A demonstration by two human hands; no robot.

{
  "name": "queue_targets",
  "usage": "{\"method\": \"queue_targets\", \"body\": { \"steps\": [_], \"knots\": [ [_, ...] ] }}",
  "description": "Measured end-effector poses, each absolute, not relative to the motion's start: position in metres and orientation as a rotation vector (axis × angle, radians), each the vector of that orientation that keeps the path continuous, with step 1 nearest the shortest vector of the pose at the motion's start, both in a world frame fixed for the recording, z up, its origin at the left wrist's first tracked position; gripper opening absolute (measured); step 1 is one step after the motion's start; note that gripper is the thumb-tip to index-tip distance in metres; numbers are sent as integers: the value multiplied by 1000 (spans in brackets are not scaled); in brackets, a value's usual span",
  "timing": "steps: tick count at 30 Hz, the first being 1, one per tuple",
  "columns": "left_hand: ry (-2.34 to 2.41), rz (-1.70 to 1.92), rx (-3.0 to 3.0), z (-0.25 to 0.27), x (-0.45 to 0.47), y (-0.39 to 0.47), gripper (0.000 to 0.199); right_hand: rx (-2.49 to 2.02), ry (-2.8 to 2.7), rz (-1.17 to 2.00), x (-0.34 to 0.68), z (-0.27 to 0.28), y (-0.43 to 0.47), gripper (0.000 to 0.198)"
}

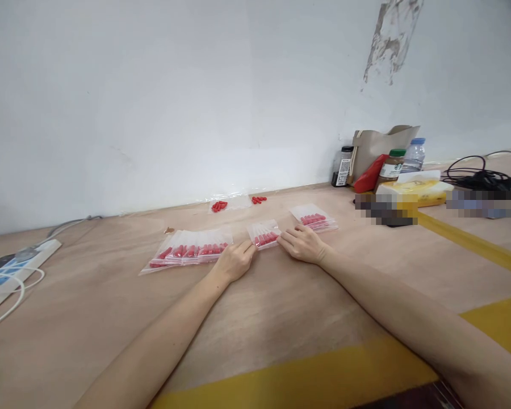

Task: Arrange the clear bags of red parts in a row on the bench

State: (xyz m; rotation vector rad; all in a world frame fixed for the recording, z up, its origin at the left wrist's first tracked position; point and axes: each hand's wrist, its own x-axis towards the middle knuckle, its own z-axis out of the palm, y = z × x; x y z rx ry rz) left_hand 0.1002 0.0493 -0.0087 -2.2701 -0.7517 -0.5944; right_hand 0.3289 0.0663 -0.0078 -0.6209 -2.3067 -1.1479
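Observation:
Both my arms reach out over a wooden table [281, 318]. My left hand [235, 260] and my right hand [302, 243] pinch the two lower corners of a small clear zip bag of red capsules [264, 233] that lies flat between them. To the left lies a row of filled clear bags [187, 251]. Another filled bag [314, 218] sits just beyond my right hand. Loose red capsules [219, 205] and a few more red capsules [259, 199] lie on clear plastic near the wall.
At the back right stand a beige bag [381, 145], dark jars [343, 166], a lidded bottle [392, 166], a water bottle [414, 154], a yellow tissue pack [421, 190] and black cables [479, 179]. A white power strip with cords [12, 272] lies at left. Yellow tape [306, 380] marks the table.

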Motion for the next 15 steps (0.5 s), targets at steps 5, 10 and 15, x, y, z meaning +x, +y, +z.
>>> {"method": "queue_targets", "body": {
  "steps": [5, 10, 15],
  "knots": [
    [-772, -575, -2291, -10, 97, 48, 26, -743, -2329, -1106, 342, -7, 66, 26],
    [-828, -622, -2275, -7, 98, 43, 25, -794, -2331, -1019, 344, -10, 67, 29],
    [-818, -690, -2324, -3, 101, 44, 21, -753, -2350, -879, 337, -11, 62, 30]
  ]
}}
